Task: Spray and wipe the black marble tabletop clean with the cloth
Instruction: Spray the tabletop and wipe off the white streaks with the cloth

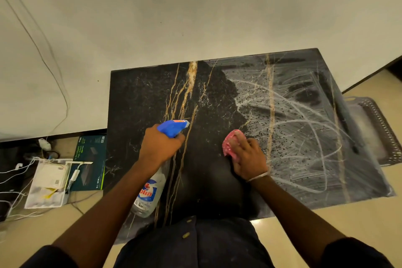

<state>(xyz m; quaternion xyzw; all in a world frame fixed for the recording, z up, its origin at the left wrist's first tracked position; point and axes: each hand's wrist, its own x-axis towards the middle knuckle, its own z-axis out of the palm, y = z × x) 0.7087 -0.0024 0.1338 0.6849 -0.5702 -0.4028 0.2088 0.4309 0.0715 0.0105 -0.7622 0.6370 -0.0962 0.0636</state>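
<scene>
The left hand (pixel 161 146) grips a clear plastic spray bottle with a blue trigger head (pixel 173 128) above the black gold-veined marble tabletop (pixel 152 93), while the right hand (pixel 248 159) – fingers laid flat – presses a pink crumpled cloth (pixel 228 143) onto it beside the smeared, wet right half.

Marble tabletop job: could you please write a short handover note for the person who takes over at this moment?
Left hand grips the spray bottle, nozzle aimed over the dark left half of the tabletop.
Right hand presses the pink cloth down near the middle.
Done: right half sprayed and smeared, white streaks show.
Left: likely spray the left half, then wipe all streaks away.
</scene>
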